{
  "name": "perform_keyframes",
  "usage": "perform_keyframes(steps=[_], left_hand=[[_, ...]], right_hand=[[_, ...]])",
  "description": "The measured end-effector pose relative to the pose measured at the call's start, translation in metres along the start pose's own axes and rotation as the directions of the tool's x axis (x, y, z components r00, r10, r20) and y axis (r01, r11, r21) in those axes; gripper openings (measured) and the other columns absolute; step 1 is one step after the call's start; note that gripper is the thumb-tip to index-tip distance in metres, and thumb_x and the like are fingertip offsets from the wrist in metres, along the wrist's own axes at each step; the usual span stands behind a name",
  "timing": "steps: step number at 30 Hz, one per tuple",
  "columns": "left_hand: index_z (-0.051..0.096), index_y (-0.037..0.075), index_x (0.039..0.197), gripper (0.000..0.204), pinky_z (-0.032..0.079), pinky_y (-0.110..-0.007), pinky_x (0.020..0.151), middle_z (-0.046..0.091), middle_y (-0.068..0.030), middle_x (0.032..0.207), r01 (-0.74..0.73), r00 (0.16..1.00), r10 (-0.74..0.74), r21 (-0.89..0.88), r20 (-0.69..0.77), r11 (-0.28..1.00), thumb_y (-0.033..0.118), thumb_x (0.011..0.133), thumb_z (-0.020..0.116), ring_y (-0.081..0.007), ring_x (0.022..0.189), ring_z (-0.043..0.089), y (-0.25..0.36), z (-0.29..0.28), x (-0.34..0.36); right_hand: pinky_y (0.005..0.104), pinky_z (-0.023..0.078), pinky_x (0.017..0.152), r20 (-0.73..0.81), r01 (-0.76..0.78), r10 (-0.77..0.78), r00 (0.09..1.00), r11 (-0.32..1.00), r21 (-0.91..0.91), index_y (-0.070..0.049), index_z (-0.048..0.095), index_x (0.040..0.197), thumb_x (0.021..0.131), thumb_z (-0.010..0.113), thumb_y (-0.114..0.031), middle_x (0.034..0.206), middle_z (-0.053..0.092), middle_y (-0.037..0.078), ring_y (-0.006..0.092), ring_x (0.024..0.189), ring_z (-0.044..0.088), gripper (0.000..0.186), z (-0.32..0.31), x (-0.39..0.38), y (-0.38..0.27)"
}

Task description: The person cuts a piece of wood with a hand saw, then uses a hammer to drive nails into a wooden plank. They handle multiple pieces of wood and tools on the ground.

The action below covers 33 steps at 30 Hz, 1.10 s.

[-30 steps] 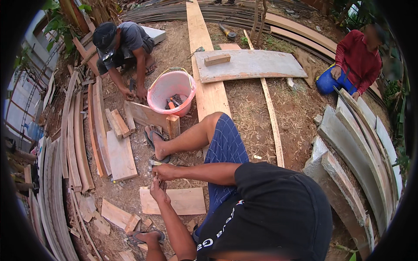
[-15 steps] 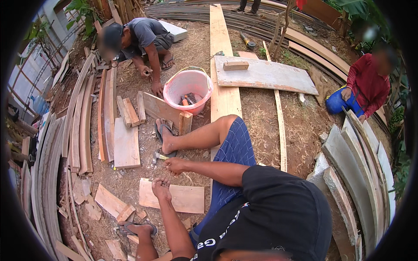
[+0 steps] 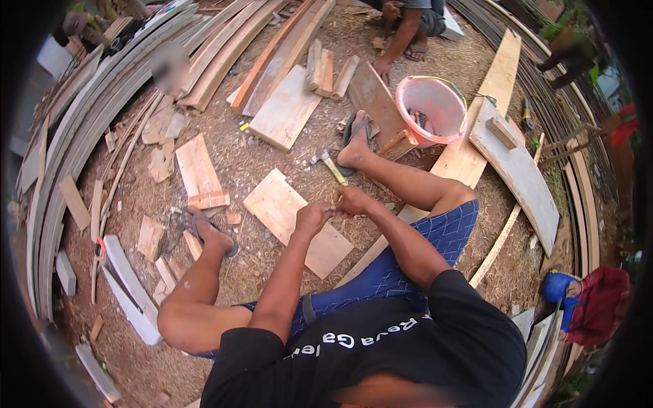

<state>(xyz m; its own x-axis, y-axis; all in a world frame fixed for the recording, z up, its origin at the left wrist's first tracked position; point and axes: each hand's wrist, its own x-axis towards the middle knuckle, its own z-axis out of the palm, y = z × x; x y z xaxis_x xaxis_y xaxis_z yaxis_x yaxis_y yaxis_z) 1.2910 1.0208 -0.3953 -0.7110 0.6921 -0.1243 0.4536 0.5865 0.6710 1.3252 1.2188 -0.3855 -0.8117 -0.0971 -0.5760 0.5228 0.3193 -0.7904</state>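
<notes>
A claw hammer (image 3: 333, 170) with a yellow handle sticks out of my right hand (image 3: 354, 200), its metal head pointing away from me. My right fingers are closed around the grip. Against them, fingertips touching, is my left hand (image 3: 313, 217); its fingers are pinched together, and whatever they hold is too small to make out. Both hands hover over a pale wooden board (image 3: 289, 219) lying flat on the ground between my legs.
A pink bucket (image 3: 435, 139) with tools inside stands beyond my right foot. Wood offcuts (image 3: 199, 166) and long stacked planks (image 3: 109, 119) lie to the left. A whitish panel (image 3: 520, 177) rests at right. One co-worker (image 3: 408, 30) crouches ahead; another (image 3: 595, 306) sits at far right.
My view has swung left, so the bucket and planks appear shifted right. My left hand has come up from over the board to meet the right hand, which still grips the hammer.
</notes>
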Motion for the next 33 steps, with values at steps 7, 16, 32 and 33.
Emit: perform_keyframes(steps=[7,16,32,33], left_hand=[[0.076,0.017,0.11,0.029,0.054,-0.042,0.086,0.074,-0.0091,0.103,0.147,0.949,-0.169,-0.103,-0.267,0.984,0.038,0.091,0.07,-0.0305,0.097,0.07,-0.054,0.001,-0.017],[0.068,0.004,0.116,0.027,0.052,-0.032,0.084,0.078,-0.0089,0.094,0.327,0.441,-0.732,-0.666,-0.52,0.67,0.016,0.092,0.064,-0.0162,0.088,0.071,-0.16,-0.053,-0.045],[0.069,-0.005,0.105,0.024,0.05,-0.032,0.082,0.068,-0.0073,0.092,0.116,0.489,-0.665,-0.714,-0.564,0.69,0.016,0.098,0.058,-0.016,0.087,0.06,-0.207,-0.016,-0.024],[0.068,-0.006,0.108,0.027,0.05,-0.033,0.084,0.069,-0.0095,0.096,0.087,0.465,-0.684,-0.74,-0.562,0.667,0.017,0.097,0.059,-0.0179,0.089,0.061,-0.207,-0.018,-0.023]], right_hand=[[0.0363,0.056,0.066,-0.132,-0.032,0.008,0.991,0.984,-0.176,0.0,0.064,0.122,0.091,0.077,-0.036,0.09,0.074,0.015,0.0223,0.069,0.071,0.049,-0.002,0.023,0.028],[0.054,0.048,0.101,-0.409,-0.314,0.054,0.911,0.734,-0.602,-0.005,0.052,0.132,0.089,0.072,-0.028,0.132,0.058,0.027,0.0468,0.12,0.059,0.053,0.02,0.032,0.063],[0.0393,0.058,0.07,-0.23,-0.081,0.083,0.97,0.997,0.021,-0.007,0.059,0.12,0.082,0.07,-0.025,0.094,0.072,0.012,0.0252,0.079,0.071,0.044,0.0,0.049,0.071],[0.0369,0.056,0.065,-0.198,-0.097,0.131,0.971,0.98,0.174,-0.007,0.058,0.121,0.085,0.069,-0.024,0.092,0.071,0.01,0.0222,0.075,0.069,0.041,0.002,0.048,0.065]])
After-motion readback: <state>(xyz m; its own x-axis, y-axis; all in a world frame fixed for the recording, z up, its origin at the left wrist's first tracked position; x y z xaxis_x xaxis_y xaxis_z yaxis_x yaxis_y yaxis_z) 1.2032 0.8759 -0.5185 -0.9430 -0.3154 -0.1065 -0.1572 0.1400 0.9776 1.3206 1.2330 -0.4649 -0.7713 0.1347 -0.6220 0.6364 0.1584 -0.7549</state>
